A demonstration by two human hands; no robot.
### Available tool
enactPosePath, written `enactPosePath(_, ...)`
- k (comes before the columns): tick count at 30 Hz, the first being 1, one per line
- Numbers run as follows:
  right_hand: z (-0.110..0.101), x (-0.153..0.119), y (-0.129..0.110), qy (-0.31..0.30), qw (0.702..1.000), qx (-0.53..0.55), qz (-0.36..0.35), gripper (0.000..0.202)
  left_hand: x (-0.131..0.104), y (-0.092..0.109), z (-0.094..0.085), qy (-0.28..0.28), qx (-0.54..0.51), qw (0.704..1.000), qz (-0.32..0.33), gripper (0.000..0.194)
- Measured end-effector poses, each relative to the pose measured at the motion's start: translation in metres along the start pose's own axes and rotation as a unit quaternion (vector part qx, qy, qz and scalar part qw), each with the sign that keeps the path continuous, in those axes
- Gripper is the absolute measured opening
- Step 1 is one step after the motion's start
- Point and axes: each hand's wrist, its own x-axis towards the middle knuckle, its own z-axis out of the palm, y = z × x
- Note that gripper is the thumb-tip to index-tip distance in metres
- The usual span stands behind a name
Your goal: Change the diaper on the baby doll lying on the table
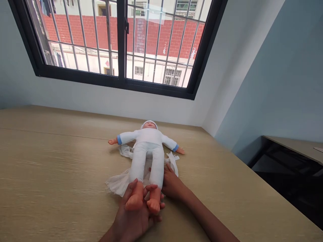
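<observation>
Doll: a baby doll in a white suit with blue cuffs and a white cap [148, 137] lay on its back on the table, head toward the window, arms spread, bare feet raised toward the camera.
Left hand: the left hand [136, 215] grasped the doll at both ankles from beneath, fingers curled around them.
Right hand: the right hand [172, 183] reached beside and partly under the doll's leg, at the cloth; its fingers were largely hidden, so its grip could not be told.
Cloth: a thin, crumpled white cloth [119, 183] lay beneath the doll, showing at both sides.
Table: a pale wood-grain tabletop [63, 174] bore all these.
Window: a black-framed sliding window [122, 50] stood beyond.
</observation>
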Motion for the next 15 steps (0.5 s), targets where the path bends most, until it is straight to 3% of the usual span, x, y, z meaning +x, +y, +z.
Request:
enactPosePath(4,-0.004,0.000,0.008,0.030,0.999,-0.007,0.012,0.036,-0.008,-0.001,-0.005,0.051,0.005,0.999,-0.004,0.059)
enactPosePath(9,-0.022,0.002,0.021,0.160,0.982,-0.024,0.096,0.033,-0.034,0.009,-0.032,0.107,0.078,0.991,-0.009,0.075)
enactPosePath(12,-0.029,-0.004,0.006,0.202,0.973,-0.015,0.109,0.029,-0.049,0.019,-0.050,0.208,0.111,0.967,0.093,0.073)
enactPosePath(15,-0.025,-0.011,-0.025,0.182,0.979,-0.008,0.089,0.025,-0.055,0.030,-0.046,0.260,0.252,0.901,0.239,0.056)
